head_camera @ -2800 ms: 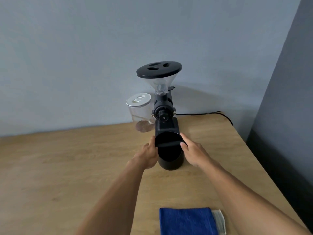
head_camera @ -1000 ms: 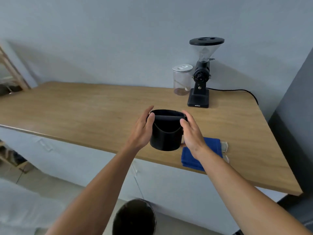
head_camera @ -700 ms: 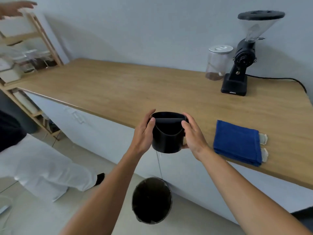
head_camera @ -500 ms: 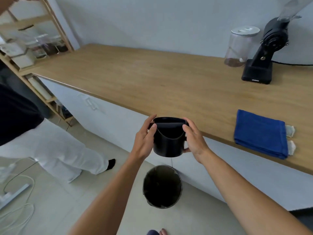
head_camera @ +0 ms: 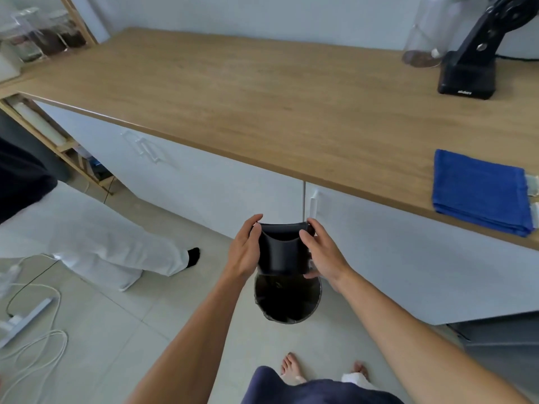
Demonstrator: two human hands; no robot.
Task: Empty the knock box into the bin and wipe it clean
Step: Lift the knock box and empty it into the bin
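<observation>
Both hands: the left hand (head_camera: 244, 252) and right hand (head_camera: 322, 255) clasp a black knock box (head_camera: 282, 252) between them, palms pressed to its opposite sides, fingers curled round the wall.
Knock box: upright, mouth facing up, its knock bar running from one hand across to the other; held in the air, off the counter.
Bin: a dark round bin (head_camera: 288, 298) stands on the floor straight below the hands, partly hidden by the box, its open mouth showing beneath the wrists.
Cloth: a folded blue cloth (head_camera: 479, 192) lies on the wooden counter (head_camera: 262, 91), well up and to the right of the right hand, near the counter's front edge.
Beyond the hands: a black grinder (head_camera: 474, 62) and a clear jar (head_camera: 425, 33) stand far up and to the right; another person's white trouser leg (head_camera: 96, 243) crosses the floor to the left of the left hand.
Step in hand: tipping out, by my reading; the box is not yet turned.
Doing it well: lower the box close to the bin mouth, roll both wrists so the opening faces down inside the rim, and keep the grip firm, since the smooth wall could slip.
Change from half a second ago: the box has dropped lower and now sits over the bin rather than above and apart from it; the view has tilted down, bringing bare feet into sight.
</observation>
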